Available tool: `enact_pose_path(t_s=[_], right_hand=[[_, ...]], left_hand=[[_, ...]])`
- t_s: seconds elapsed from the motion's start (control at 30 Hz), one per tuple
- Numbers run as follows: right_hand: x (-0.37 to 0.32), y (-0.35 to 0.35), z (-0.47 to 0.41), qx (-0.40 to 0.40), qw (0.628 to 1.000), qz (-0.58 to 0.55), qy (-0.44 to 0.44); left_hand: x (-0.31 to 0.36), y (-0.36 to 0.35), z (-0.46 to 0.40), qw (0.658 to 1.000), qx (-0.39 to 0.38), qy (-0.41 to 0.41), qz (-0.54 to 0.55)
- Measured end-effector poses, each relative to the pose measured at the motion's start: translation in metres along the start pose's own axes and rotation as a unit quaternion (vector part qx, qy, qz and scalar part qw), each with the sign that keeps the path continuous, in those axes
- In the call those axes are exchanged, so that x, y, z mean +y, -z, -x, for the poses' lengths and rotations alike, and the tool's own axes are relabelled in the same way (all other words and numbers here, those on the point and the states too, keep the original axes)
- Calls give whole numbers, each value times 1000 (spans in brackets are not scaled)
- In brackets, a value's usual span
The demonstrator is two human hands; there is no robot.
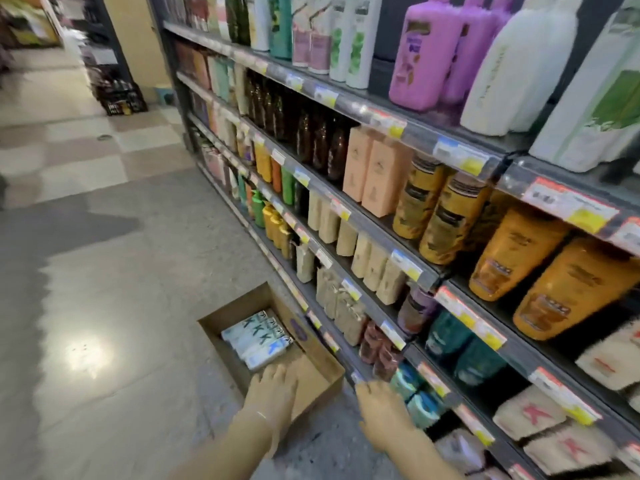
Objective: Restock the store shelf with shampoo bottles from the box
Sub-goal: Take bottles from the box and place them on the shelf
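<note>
Left hand (273, 388) extended palm-down into cardboard box (313, 327) on floor, fingers straight, near white shampoo packs (258, 339). Right hand (381, 407) at low shelf edge (349, 367), fingers relaxed, holding nothing.

Most of the print in front of me is too blurred to read: the yellow and red price tags (465, 161) along the shelf edges show only smudges, and the labels on the purple bottles (417, 50) and orange bottles (509, 258) cannot be made out. The one mark I can read is a large blue letter K on each of the white and teal packs (256, 337) lying in the cardboard box (313, 386) on the floor. A red K also stands on the beige packs (533, 415) on the low shelf at my right.
</note>
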State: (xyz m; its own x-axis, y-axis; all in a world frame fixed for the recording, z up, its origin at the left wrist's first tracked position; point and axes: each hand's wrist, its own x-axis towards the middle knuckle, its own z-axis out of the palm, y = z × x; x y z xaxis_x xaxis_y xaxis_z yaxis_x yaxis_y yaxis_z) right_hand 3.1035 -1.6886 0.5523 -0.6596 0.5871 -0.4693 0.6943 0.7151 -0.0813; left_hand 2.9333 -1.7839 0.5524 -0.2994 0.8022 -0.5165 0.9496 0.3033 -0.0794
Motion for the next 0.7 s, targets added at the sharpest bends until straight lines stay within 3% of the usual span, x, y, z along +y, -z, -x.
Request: enact_pose_path(t_s=[0.23,0.53,0.7], right_hand=[[-77,-11,-80,-83,996,-18,-8],[-90,-3,-207,-116,993,-30,-10],[-96,20,-283,-111,988,-99,-35]], left_hand=[[-122,-49,-41,996,-72,53,2],[-179,-49,-138,995,-85,45,19],[-217,-24,-191,995,-62,68,48]])
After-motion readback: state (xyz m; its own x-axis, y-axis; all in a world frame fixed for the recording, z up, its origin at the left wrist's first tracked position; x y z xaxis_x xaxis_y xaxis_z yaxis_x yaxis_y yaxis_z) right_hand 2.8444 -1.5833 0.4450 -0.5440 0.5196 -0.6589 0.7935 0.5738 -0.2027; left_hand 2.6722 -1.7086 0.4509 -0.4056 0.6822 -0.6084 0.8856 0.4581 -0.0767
